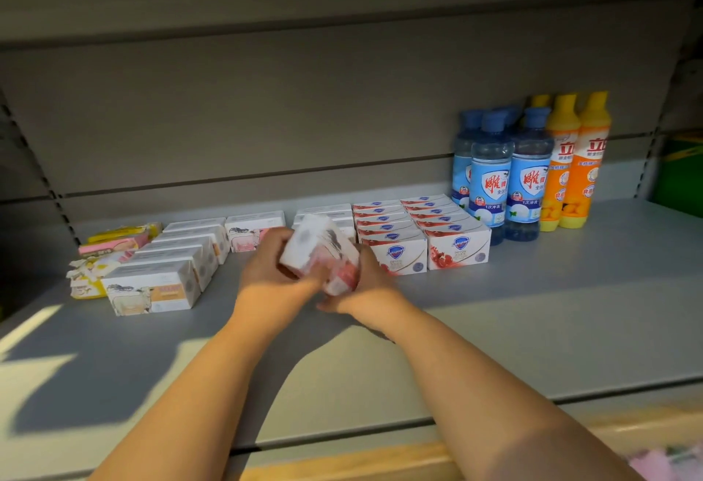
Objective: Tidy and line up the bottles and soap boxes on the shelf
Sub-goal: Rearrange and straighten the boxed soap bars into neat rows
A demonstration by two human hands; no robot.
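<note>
Both hands hold a white-and-pink cardboard soap box (317, 248), tilted, above the middle of the grey metal shelf (532, 309).
The left hand (272, 269) grips its left side and the right hand (367, 282) its lower right end, fingers curled round it; blur hides whether it is one box or two. To the left runs a row of white soap boxes with tan print (163, 282). To the right are two rows of red-and-white soap boxes (418, 237), then upright blue-capped clear bottles (509, 183) and orange yellow-capped bottles (574, 164).

2 o'clock: 3 orange btls (579, 161), 4+ blue btls (490, 180). 1 o'clock: approx 12 red-white soap boxes (452, 248). 10 o'clock: 5 beige boxes (152, 286). Centre: pink-white box (315, 244) held, blurred, maybe 2.
</note>
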